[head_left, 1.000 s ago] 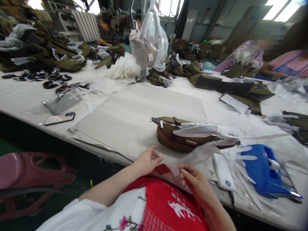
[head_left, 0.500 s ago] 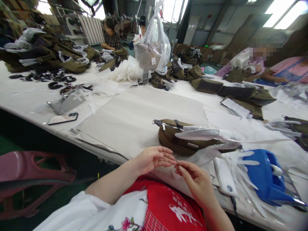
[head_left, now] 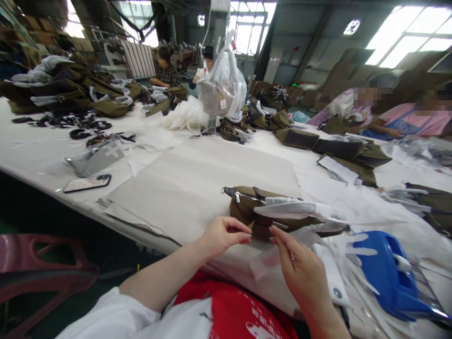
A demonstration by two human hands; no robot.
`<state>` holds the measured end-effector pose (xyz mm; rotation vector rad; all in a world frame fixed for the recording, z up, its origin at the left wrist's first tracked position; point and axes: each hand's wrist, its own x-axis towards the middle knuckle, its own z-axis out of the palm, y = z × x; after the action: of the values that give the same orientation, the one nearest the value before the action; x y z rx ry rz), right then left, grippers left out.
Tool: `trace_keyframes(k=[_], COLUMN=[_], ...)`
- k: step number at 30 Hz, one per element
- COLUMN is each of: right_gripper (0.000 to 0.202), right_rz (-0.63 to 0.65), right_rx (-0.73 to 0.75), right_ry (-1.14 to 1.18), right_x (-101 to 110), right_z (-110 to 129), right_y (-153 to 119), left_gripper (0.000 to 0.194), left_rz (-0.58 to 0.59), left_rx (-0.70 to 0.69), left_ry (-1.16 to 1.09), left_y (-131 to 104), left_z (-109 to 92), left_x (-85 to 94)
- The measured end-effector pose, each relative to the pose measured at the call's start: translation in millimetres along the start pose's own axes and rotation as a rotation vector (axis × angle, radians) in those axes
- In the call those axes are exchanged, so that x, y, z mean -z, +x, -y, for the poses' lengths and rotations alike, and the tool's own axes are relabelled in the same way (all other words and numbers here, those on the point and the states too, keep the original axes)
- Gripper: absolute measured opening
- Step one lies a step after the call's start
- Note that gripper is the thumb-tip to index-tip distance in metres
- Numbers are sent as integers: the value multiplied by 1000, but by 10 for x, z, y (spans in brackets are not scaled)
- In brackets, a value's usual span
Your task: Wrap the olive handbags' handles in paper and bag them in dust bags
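An olive-green zipped bag (head_left: 241,210) lies on its side on the table, its straps wrapped in white paper or foam (head_left: 293,210). Just in front of it, my left hand (head_left: 223,236) has thumb and fingers pressed together, with a small thin yellowish tip showing above them. My right hand (head_left: 302,264) is a short way to the right, also in a pinch; a tiny shiny bit shows by its fingers, too small to name. The two hands are apart, and neither is clearly touching the bag.
A blue tape dispenser (head_left: 384,273) and a white device (head_left: 335,282) sit at my right. A phone (head_left: 87,183) lies left on the table. Heaped olive bags (head_left: 70,84), a plastic-wrapped bag (head_left: 217,96) and co-workers (head_left: 395,120) are farther back. A pink stool (head_left: 45,254) stands left.
My hands have drawn apart from fingertip contact. The left hand's flat, stretched fingers have closed into a pinch. The view has tilted slightly upward.
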<state>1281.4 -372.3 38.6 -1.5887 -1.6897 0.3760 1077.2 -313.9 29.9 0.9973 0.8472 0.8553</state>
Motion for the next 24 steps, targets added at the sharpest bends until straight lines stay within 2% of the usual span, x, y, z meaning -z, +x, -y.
trace_keyframes(k=[3, 5, 9, 11, 13, 18, 21, 24], right_gripper=[34, 31, 28, 28, 28, 29, 30, 41], right_rz=[-53, -85, -131, -160, -186, -254, -218, -153], right_rx=[-14, -42, -95, -121, -164, -331, -349, -384], right_ry=[12, 3, 17, 93, 172, 330, 552, 776], right_x=[0, -32, -106, -131, -149, -195, -217, -235], right_z=[26, 25, -19, -49, -80, -151, -150, -127], right_y=[148, 232, 346, 383, 416, 491, 520, 523], left_gripper=[29, 23, 13, 13, 13, 14, 17, 19], left_rz=[-52, -90, -191, -227, -176, 40, 85, 112], left_rx=[-111, -208, -480, -534, -474, -266, -228, -227], left_ry=[59, 187, 730, 954, 1075, 1253, 1309, 1274], left_y=[108, 184, 319, 396, 489, 714, 777, 802], left_z=[-89, -191, -463, -584, -675, -815, -856, -851], left_x=[-32, -48, -84, -128, -190, -321, -333, -315])
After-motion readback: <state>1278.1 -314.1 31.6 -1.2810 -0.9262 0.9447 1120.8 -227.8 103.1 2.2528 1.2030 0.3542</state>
